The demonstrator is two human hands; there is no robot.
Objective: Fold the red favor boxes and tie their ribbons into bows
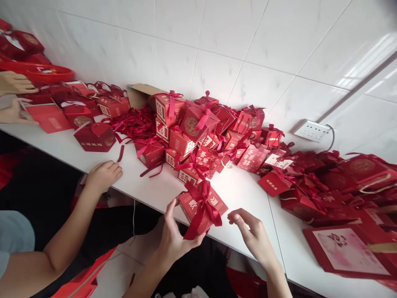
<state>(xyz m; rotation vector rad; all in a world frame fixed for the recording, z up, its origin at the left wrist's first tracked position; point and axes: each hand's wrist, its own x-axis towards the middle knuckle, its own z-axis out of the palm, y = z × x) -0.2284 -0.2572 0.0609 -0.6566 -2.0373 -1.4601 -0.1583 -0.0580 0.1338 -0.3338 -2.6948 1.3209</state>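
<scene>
My left hand (173, 242) grips a small red gift box (192, 209) from its left side and below, over the table's front edge. A dark red satin ribbon (204, 203) is tied in a bow across its top, with gold and white characters on the card around it. My right hand (256, 236) hovers just to the right of the box, apart from it, fingers loosely bent and nothing visible in them. Behind the held box rises a pile of similar red boxes with bows (198, 128). Loose red ribbons (136, 124) lie heaped to the pile's left.
A co-worker's hand (105, 176) rests at the table edge on the left. At far left, another person's hands (15, 109) touch a red box near a red basin (58, 73). Red bags (350, 252) crowd the right. A power strip (311, 130) is on the tiled wall.
</scene>
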